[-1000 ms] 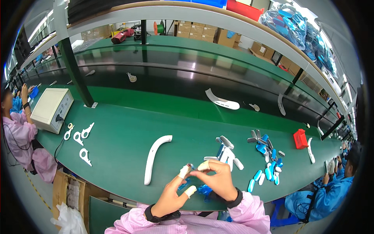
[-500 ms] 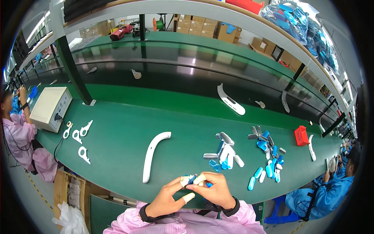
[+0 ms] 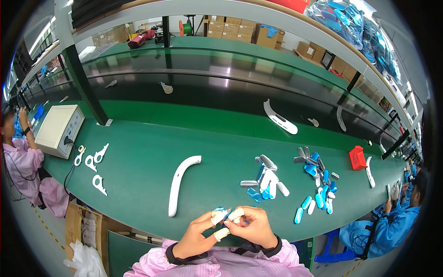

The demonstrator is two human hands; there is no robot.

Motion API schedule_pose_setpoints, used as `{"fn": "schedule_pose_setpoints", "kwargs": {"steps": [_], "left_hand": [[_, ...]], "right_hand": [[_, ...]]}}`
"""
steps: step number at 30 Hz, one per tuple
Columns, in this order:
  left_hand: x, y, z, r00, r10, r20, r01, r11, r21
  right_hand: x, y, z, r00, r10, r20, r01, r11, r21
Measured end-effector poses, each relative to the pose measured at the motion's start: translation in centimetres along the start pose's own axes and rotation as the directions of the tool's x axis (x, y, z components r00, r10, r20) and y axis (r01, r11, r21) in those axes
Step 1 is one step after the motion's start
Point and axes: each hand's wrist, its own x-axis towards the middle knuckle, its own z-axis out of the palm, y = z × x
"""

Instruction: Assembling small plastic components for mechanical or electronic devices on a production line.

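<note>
My left hand and my right hand meet at the near edge of the green table, with pale finger cots on several fingertips. Both pinch a small blue piece; the fingers cover most of it, so its full shape is hidden. Just beyond lies a pile of oval pieces, white, grey and blue. Farther right is a second spread of blue and grey ovals. A curved white plastic part rests on the table ahead of my left hand.
Several white ring-ended parts lie left, near a beige box with a cable. A red bin stands right. Behind, a dark conveyor carries white parts under a shelf. Co-workers sit at both sides.
My left thumb has come up against the right fingers, and the blue piece has shifted within the grip. White parts on the conveyor have slid right.
</note>
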Motion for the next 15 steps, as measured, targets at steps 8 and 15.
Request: {"fn": "schedule_pose_setpoints", "kwargs": {"steps": [8,15], "left_hand": [[0.4,-0.8,0.1,0.97,-0.046,-0.237,0.074,0.991,0.11],[0.7,-1.7,0.5,0.952,-0.196,-0.237,0.166,0.976,-0.14]], "right_hand": [[-0.2,-0.6,-4.3,0.822,-0.313,-0.477,0.043,0.868,-0.495],[-2.9,1.8,-5.0,0.987,-0.083,0.139,0.161,0.466,-0.87]]}}
